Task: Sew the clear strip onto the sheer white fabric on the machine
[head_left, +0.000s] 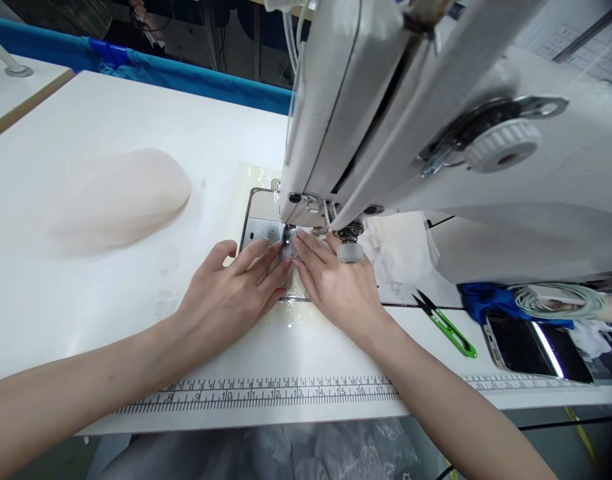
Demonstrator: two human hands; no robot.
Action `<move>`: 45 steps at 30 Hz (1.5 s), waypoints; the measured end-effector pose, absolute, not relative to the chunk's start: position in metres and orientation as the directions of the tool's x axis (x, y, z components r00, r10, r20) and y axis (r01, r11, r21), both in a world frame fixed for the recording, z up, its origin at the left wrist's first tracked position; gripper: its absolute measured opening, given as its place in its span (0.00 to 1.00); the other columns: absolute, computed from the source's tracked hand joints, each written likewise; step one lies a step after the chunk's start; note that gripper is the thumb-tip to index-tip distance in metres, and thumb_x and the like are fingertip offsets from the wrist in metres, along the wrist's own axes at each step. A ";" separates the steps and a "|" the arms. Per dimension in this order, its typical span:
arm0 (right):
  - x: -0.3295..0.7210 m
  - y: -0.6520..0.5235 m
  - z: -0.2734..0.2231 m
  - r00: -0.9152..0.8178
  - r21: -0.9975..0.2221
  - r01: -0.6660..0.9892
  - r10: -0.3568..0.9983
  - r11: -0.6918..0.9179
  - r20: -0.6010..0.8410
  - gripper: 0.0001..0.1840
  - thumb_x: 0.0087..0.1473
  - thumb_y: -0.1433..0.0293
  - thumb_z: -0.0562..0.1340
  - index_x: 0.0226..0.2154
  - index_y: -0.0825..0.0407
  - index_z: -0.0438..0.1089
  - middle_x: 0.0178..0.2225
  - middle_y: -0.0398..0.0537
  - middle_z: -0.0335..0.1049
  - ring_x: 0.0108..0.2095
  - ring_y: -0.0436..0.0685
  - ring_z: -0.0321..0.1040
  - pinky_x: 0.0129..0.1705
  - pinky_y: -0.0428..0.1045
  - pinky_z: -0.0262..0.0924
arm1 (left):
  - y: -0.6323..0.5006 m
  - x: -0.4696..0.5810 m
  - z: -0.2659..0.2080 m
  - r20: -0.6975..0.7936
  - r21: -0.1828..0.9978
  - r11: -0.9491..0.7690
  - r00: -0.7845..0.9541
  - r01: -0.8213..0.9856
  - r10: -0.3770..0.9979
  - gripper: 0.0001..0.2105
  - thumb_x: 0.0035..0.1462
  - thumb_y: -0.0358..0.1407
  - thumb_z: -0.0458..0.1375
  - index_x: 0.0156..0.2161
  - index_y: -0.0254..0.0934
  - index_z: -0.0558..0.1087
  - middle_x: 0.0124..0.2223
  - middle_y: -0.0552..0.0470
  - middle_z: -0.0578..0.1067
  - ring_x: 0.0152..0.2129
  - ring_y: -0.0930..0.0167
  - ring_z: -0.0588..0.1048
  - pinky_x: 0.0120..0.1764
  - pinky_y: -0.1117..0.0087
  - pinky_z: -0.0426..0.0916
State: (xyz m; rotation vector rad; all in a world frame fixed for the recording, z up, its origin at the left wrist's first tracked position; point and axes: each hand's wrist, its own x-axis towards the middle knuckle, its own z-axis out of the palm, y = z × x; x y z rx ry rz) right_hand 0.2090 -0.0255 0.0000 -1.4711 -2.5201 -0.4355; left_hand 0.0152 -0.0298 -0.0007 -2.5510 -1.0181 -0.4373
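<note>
Head view: left hand (231, 287) and right hand (340, 283), fingers extended, not closed, flank the presser foot (287, 236) of the sewing machine (331, 113), back from the tabletop's (106, 313) front edge; can't tell what's pinned beneath, so best keep pressure even, fingertips clear.

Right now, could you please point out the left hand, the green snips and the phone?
Left hand (231, 290): head view, back of the hand.
Green snips (442, 322): head view, green handle.
Phone (530, 347): head view, dark screen.
</note>
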 end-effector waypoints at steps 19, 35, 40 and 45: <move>0.214 -0.036 0.034 -0.458 -0.148 0.872 0.884 0.467 0.091 0.11 0.57 0.62 0.63 0.40 0.50 0.74 0.39 0.48 0.76 0.36 0.58 0.71 0.36 0.52 0.60 | -0.025 0.013 -0.003 0.461 -0.181 -0.727 0.710 0.662 0.532 0.12 0.63 0.27 0.52 0.50 0.35 0.73 0.51 0.52 0.77 0.46 0.66 0.74 0.42 0.60 0.61; 0.219 -0.026 0.022 -0.334 -0.321 0.863 0.918 0.389 0.215 0.10 0.60 0.66 0.60 0.38 0.55 0.74 0.28 0.44 0.71 0.21 0.49 0.62 0.25 0.46 0.51 | 0.021 0.014 0.010 0.169 0.521 -0.596 0.610 0.611 0.774 0.14 0.65 0.38 0.50 0.36 0.40 0.78 0.39 0.53 0.79 0.37 0.67 0.73 0.47 0.60 0.60; 0.218 -0.028 0.018 -0.367 -0.249 0.870 0.896 0.426 0.248 0.11 0.61 0.70 0.58 0.35 0.49 0.77 0.26 0.41 0.71 0.22 0.48 0.62 0.23 0.46 0.48 | 0.012 0.007 0.008 0.232 0.469 -0.655 0.634 0.592 0.738 0.14 0.66 0.37 0.50 0.36 0.44 0.79 0.43 0.53 0.78 0.41 0.67 0.73 0.47 0.58 0.61; 0.217 -0.033 0.021 -0.539 -0.025 0.824 0.797 0.566 0.274 0.09 0.58 0.73 0.59 0.31 0.51 0.76 0.34 0.46 0.76 0.37 0.56 0.69 0.30 0.49 0.54 | -0.010 0.005 0.002 0.445 -0.004 -0.825 0.740 0.565 0.505 0.12 0.64 0.31 0.54 0.48 0.46 0.76 0.47 0.55 0.79 0.45 0.66 0.74 0.46 0.60 0.62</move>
